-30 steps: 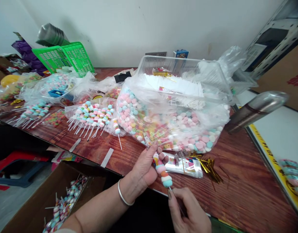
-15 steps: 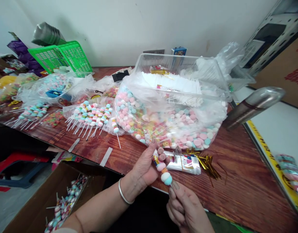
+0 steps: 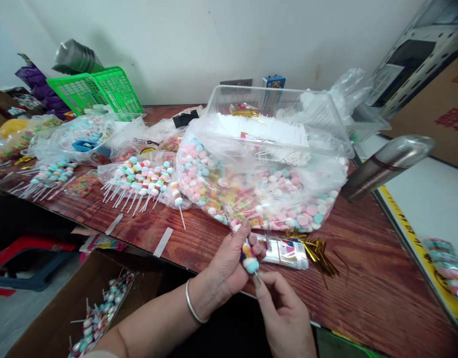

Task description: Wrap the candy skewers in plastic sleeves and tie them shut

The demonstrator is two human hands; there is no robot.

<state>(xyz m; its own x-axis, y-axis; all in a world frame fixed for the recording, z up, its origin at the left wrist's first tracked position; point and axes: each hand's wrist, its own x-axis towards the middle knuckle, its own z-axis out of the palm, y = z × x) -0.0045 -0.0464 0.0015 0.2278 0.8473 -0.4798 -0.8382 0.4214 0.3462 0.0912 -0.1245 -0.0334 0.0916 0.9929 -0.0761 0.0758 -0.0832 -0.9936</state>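
My left hand, with a silver bangle at the wrist, is closed around a marshmallow candy skewer in a clear wrapper. Pink and white pieces and the wrapper's top poke out above the thumb, and a blue-and-white marshmallow shows below the fingers. At the skewer's lower end, my right hand pinches with thumb and forefinger, at the stick or the wrapper's edge; which one I cannot tell. Just behind the hands lies a stack of flat printed clear wrappers, beside a bunch of gold twist ties.
Behind sits a large bag of marshmallows and gummies, with a clear bin of white sticks on it. Unwrapped skewers lie to the left. A cardboard box below holds wrapped ones. A steel flask leans at right.
The skewer has moved up through my left hand, so less candy shows below the fingers and more above the thumb. My right hand has stayed at its lower end, its fingers shifting position.
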